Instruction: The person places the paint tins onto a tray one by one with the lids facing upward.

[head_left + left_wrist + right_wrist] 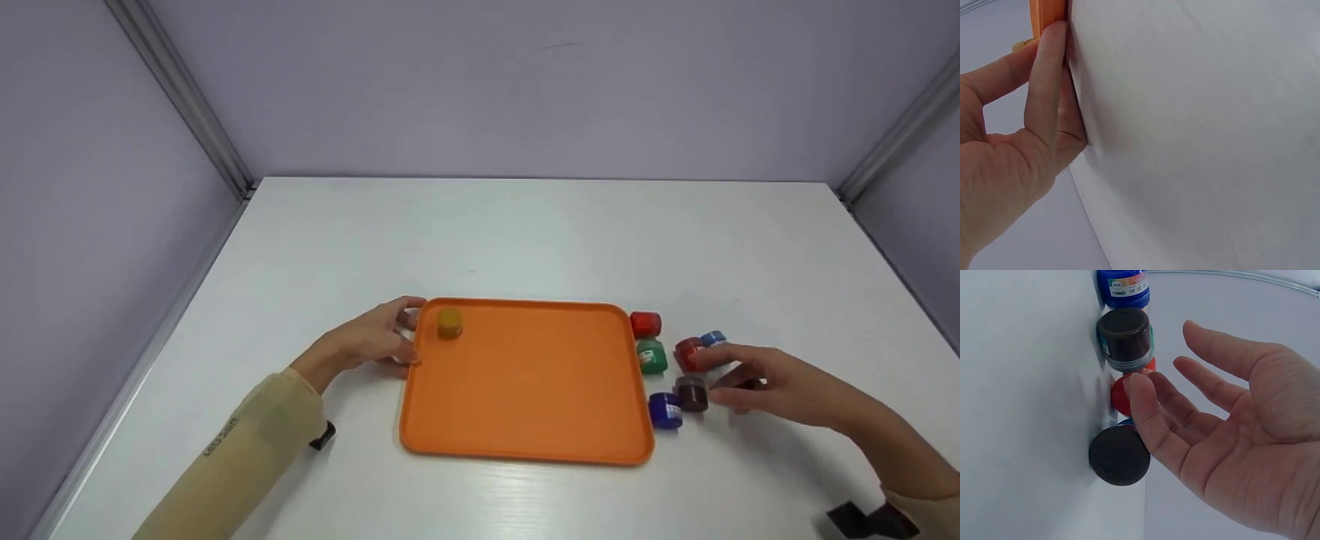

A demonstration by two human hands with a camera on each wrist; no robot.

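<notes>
Right hand is open, fingers spread over the jar cluster; close squarely on the brown jar (black one probably hidden). Left hand pins the tray.

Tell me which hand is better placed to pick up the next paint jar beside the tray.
Right. The right hand hovers open among the jars, fingers close to the brown jar and red jar. The left hand rests at the far left edge of the orange tray, away from them.

The left hand rests on the white table, its straight fingers pressed against the edge of the orange plastic tray.
</notes>
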